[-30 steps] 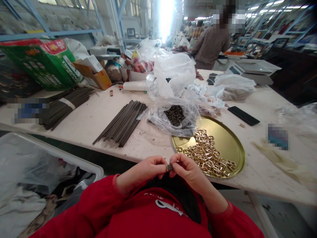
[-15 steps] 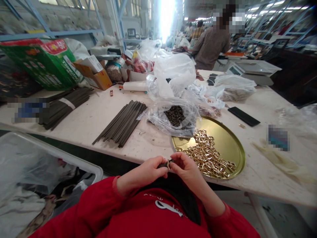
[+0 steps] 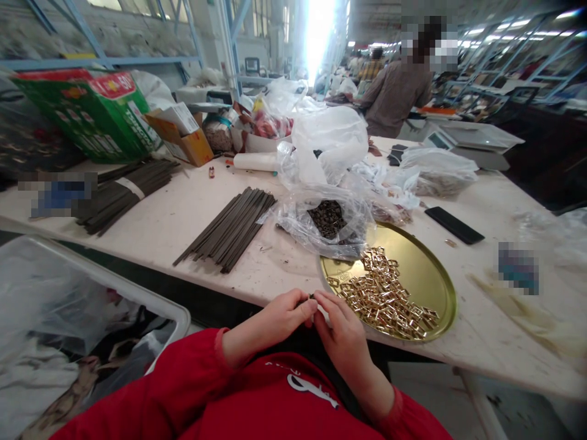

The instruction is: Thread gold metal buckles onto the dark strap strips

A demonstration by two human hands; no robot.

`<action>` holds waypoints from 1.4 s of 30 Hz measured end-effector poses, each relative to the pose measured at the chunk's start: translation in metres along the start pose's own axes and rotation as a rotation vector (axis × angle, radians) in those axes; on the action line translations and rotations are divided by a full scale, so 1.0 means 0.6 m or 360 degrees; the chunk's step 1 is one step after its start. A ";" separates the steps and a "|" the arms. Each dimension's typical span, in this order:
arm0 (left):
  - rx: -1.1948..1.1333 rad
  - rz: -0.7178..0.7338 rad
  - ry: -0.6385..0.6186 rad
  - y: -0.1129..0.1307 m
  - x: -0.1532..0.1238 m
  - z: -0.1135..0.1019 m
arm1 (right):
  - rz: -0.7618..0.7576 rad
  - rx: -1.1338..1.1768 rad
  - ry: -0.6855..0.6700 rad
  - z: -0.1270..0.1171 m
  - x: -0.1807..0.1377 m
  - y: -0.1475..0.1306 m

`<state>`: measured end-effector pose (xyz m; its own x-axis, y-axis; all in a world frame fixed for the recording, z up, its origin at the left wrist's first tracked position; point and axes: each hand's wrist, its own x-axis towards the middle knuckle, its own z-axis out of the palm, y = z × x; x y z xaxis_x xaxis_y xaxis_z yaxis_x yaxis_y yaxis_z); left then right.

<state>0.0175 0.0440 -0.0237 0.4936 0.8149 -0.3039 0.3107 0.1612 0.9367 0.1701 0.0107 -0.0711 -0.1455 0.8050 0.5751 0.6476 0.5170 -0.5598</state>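
Note:
At the table's front edge my left hand [image 3: 290, 311] and my right hand [image 3: 342, 330] meet, fingertips pinched together. Between them is a short dark strap [image 3: 312, 296], mostly covered by the fingers, so any metal piece on it is hidden. Just beyond my right hand, a round gold tray [image 3: 431, 278] holds a heap of gold metal buckles [image 3: 387, 293]. Small dark pieces [image 3: 328, 219] fill an opened clear plastic bag [image 3: 293, 229] that overlaps the tray's far rim. Left of the bag lies a pile of long dark strips [image 3: 229, 229].
A second bundle of dark strips [image 3: 123, 192] lies at the left, near a green box [image 3: 92, 122] and an orange carton [image 3: 183, 143]. A black phone [image 3: 454, 225] and a scale [image 3: 468, 137] are at the right. Below left stands a white bin [image 3: 181, 315]. A person [image 3: 398, 91] stands beyond the table.
My fingers have closed in over the strap; the gold buckle that showed on it is now hidden. My right hand has turned, its fingers now pointing more upward. The view has shifted slightly.

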 end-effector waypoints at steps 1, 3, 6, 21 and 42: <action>-0.0036 -0.0011 -0.0014 0.002 -0.003 0.001 | 0.0012 -0.0012 0.0005 -0.001 0.001 0.000; -0.0120 -0.0051 -0.0056 0.008 -0.009 0.000 | 0.0054 -0.0001 0.0017 -0.006 0.003 0.000; -0.0227 -0.0050 -0.0099 0.015 -0.016 -0.002 | 0.0123 0.0048 0.0037 -0.012 0.007 -0.005; -0.0323 0.0171 0.0369 -0.042 -0.002 0.031 | 0.0107 0.0198 0.0249 -0.005 0.010 -0.023; 0.0199 0.0217 0.0453 -0.031 -0.005 0.014 | 0.0771 0.1034 -0.0096 0.008 0.006 -0.020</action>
<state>0.0172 0.0340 -0.0414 0.2965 0.9498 -0.1001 0.3633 -0.0152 0.9315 0.1583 0.0088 -0.0650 -0.0125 0.9874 0.1575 0.0884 0.1580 -0.9835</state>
